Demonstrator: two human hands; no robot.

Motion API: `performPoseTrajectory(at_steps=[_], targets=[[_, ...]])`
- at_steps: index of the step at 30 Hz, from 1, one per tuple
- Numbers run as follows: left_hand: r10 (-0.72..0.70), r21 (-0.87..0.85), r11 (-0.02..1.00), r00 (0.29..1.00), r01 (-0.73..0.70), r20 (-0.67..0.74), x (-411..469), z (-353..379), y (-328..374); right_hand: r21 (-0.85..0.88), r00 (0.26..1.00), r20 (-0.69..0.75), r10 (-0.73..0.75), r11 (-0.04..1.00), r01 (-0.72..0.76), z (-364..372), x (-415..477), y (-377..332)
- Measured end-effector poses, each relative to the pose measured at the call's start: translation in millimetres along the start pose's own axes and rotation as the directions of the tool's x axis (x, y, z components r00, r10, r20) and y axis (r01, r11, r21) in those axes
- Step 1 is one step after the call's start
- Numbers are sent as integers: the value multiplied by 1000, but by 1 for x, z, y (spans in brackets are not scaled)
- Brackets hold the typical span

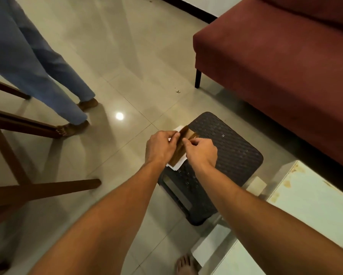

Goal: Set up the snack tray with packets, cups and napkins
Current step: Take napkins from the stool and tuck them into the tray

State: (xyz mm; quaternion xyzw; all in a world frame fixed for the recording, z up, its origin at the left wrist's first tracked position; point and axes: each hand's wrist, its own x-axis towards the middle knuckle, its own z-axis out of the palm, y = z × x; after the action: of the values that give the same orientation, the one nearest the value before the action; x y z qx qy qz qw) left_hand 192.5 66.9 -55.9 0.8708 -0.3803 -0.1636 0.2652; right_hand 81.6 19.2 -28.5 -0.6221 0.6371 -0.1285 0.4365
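A dark woven plastic stool stands on the tiled floor. On its left edge lies a white napkin with a brown paper napkin on top, partly lifted and folded. My left hand pinches the brown napkin's upper left edge. My right hand pinches the same napkin from the right, fingers curled over its top. Both hands hide most of the napkins. No tray, cups or packets are in view.
A maroon sofa fills the upper right. A white table is at the lower right. Wooden furniture legs stand at the left. Another person in blue trousers stands at the upper left. My bare foot shows at the bottom.
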Motion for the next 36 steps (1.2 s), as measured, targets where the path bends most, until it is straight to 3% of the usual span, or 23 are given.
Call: performPoseTrajectory(at_steps=[8,12,18,27,36], targets=[[38,55,998,999,-38,10,-2,3,-2,-34,1000,29,-3,999,4,5,3,0],[111,116,988,993,-106,-45,-10,-2,8,-33,999,8,-32,999,33,-9,-1,-3],[262,44,964,964,-261,-33,-36,4,59,-26,997,-80,-21,999,19,-71,-14,20],[387,-172,914,916,-367,103,-146,80,189,-23,951,-306,49,998,-59,-220,-60,122],[475,-254,868,862,-427,175,-289,163,272,2,884,-448,138,988,-153,-328,-135,253]])
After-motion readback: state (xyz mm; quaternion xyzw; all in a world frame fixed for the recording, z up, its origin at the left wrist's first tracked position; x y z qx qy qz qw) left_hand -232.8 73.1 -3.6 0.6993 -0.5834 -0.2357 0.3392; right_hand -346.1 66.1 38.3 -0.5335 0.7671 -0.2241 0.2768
